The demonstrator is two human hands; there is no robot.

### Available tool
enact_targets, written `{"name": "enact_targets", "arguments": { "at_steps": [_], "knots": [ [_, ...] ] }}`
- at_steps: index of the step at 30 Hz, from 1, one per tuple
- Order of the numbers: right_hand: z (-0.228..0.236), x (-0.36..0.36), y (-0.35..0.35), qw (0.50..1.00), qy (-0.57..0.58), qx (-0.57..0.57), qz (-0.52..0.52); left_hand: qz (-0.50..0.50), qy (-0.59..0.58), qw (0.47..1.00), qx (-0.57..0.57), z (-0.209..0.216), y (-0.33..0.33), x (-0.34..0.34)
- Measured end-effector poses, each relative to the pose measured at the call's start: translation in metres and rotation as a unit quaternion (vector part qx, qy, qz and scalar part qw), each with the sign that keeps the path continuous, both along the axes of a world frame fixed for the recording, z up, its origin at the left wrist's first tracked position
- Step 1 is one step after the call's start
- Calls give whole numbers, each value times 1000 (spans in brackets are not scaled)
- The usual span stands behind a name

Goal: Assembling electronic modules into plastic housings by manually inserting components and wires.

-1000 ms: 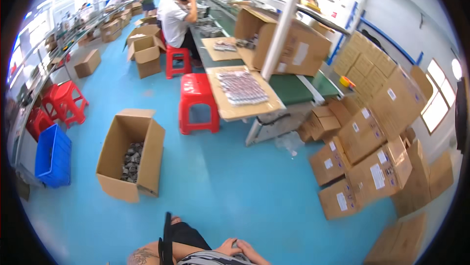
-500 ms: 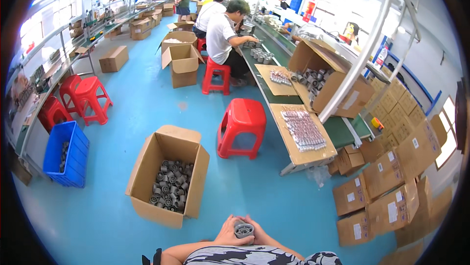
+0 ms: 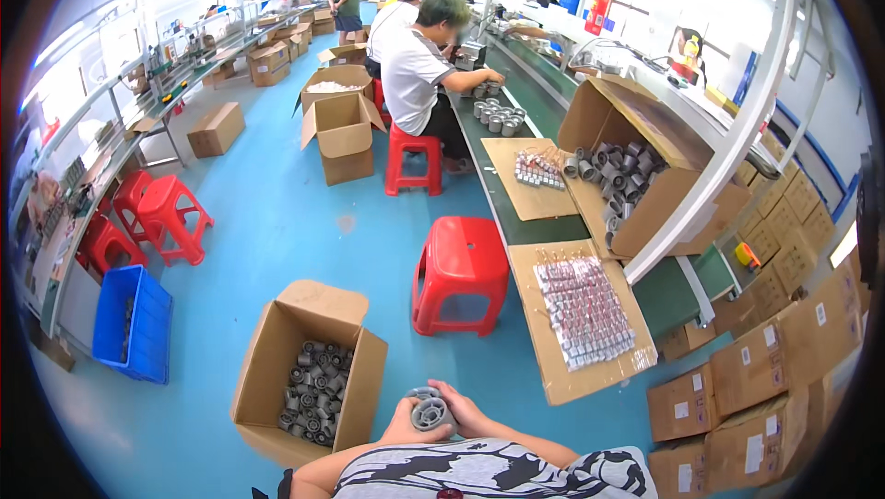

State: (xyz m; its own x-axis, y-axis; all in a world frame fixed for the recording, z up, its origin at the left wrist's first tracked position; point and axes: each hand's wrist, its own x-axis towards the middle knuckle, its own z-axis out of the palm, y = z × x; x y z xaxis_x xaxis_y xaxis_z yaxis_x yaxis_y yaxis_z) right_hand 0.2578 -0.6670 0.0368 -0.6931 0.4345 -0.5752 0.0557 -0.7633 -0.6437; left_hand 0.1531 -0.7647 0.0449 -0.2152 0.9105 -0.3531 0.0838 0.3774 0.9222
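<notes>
Close in front of my body, my left hand is wrapped around a grey cylindrical plastic housing. Its round, spoked end faces up toward me. Just behind it shows another grey rim, seemingly a second housing, partly hidden by the first. My right hand closes in from the other side, its fingers curled against the grey parts. An open cardboard box stands on the floor to the left of my hands. Many similar grey housings lie loose inside it.
A red stool stands ahead. To the right, a conveyor bench holds a cardboard sheet with rows of small parts and a tipped box of housings. Stacked cartons are at right, a blue bin at left. A seated co-worker handles housings.
My view has shifted, with the bench appearing larger. The hands have risen slightly and moved left; the housing is tilted more toward me, and a second grey rim now shows behind it.
</notes>
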Motion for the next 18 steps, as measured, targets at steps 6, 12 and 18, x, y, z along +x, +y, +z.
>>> {"name": "enact_targets", "arguments": {
  "at_steps": [6,12,18],
  "knots": [
    [0,-9,80,995,67,63,25,73,-41,995,50,35,84,1],
    [-9,-21,153,972,109,208,-11,-17,91,983,160,8,168,-28],
    [11,-30,220,943,149,243,-171,-194,-208,929,236,-18,267,-49]
  ]
}}
